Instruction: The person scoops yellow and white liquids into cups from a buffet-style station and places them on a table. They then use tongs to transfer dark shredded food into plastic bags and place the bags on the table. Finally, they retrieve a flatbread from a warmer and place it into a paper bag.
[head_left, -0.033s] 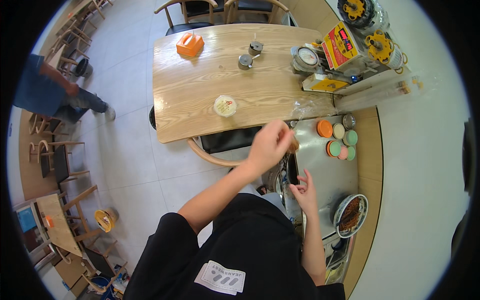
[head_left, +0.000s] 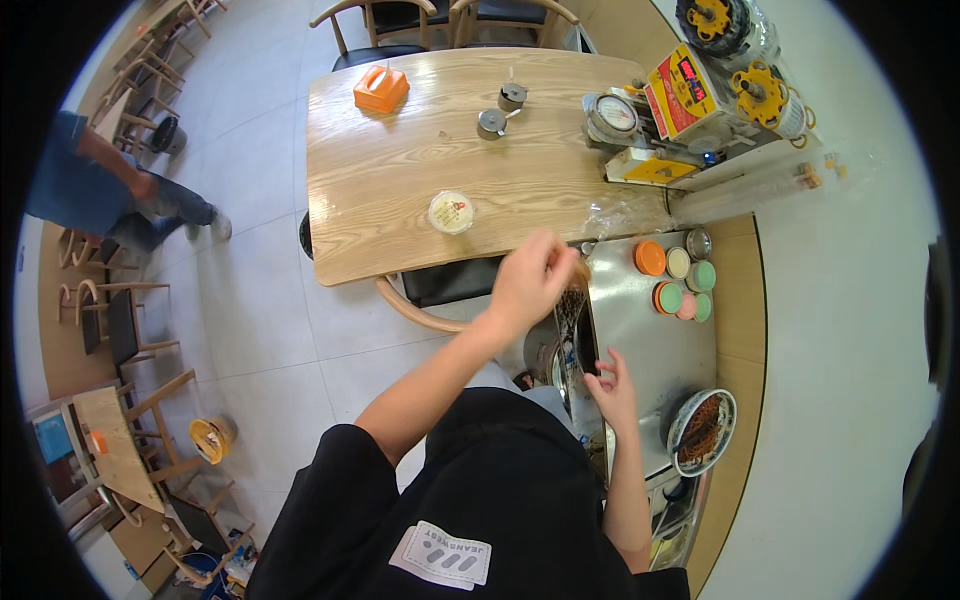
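My left hand [head_left: 533, 285] is held over the left edge of the steel counter [head_left: 645, 350], fingers pinched together. Something small and brownish shows beside its fingertips, too blurred to name, and I cannot make out what the pinch holds. Below it, a dark opening with see-through wrapping runs along the counter's edge. My right hand [head_left: 614, 390] hovers near that edge, fingers loosely apart, with nothing visible in it. Further right is a patterned bowl [head_left: 727, 447] of reddish-brown shredded food with a dark utensil in it. Several small colored tubs [head_left: 678, 263] stand toward the counter's far end.
Ahead, a wooden table [head_left: 400, 170] carries a lidded cup [head_left: 451, 212], an orange tissue box [head_left: 381, 91] and two small grey pots [head_left: 492, 123]. A sealing machine [head_left: 690, 95] stands at the far right. A chair [head_left: 460, 282] is tucked at the table. Another person [head_left: 100, 190] is at left.
My left hand has shifted slightly up and left. The right hand has dropped a little, its fingers less spread. The other person's legs and arm have moved.
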